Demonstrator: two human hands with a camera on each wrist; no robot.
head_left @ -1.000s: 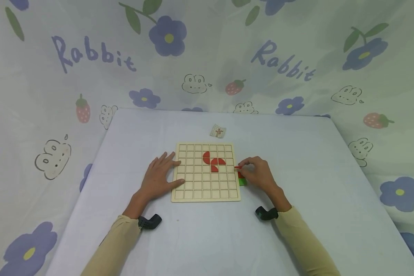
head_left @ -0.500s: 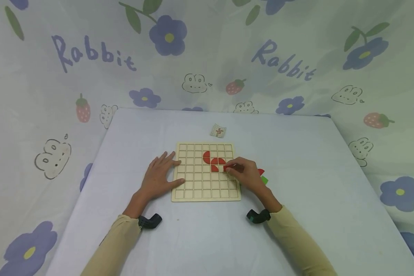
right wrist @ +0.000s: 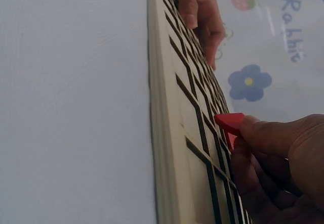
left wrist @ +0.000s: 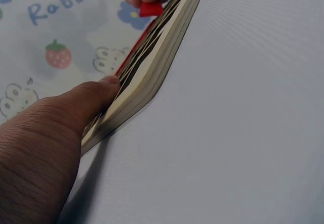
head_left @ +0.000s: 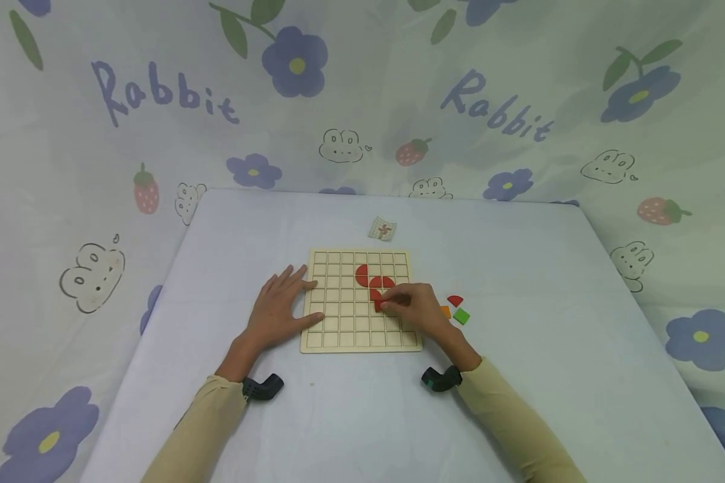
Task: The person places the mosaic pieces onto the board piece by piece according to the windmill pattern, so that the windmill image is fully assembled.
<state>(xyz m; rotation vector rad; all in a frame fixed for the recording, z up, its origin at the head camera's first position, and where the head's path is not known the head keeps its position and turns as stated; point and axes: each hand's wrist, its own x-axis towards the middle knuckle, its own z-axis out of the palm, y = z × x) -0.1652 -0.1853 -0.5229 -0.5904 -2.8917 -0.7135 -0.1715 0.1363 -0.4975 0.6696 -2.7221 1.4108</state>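
A wooden grid board (head_left: 332, 341) lies flat on the table, with several red quarter-circle pieces (head_left: 362, 276) set in its cells right of centre. My left hand (head_left: 280, 307) rests at the board's left side, fingers spread and thumb over the rim. In the left wrist view that thumb (left wrist: 96, 97) lies on the board's edge. My right hand (head_left: 415, 305) pinches a small red piece (right wrist: 230, 122) between thumb and fingers. This piece is tilted close over the cells, just below the red pieces in place. My right fingers hide part of the board's right side.
Right of the board lie a red quarter-circle piece (head_left: 455, 300), a green square piece (head_left: 462, 316) and an orange piece (head_left: 445, 312) partly behind my right wrist. A small pattern card (head_left: 382, 229) lies beyond the board. A printed cloth (head_left: 362, 87) hangs behind the white table (head_left: 362, 422).
My right hand has carried the red piece from beside the board's right edge leftward over the cells, uncovering the loose pieces on the right. The left hand has stayed put.
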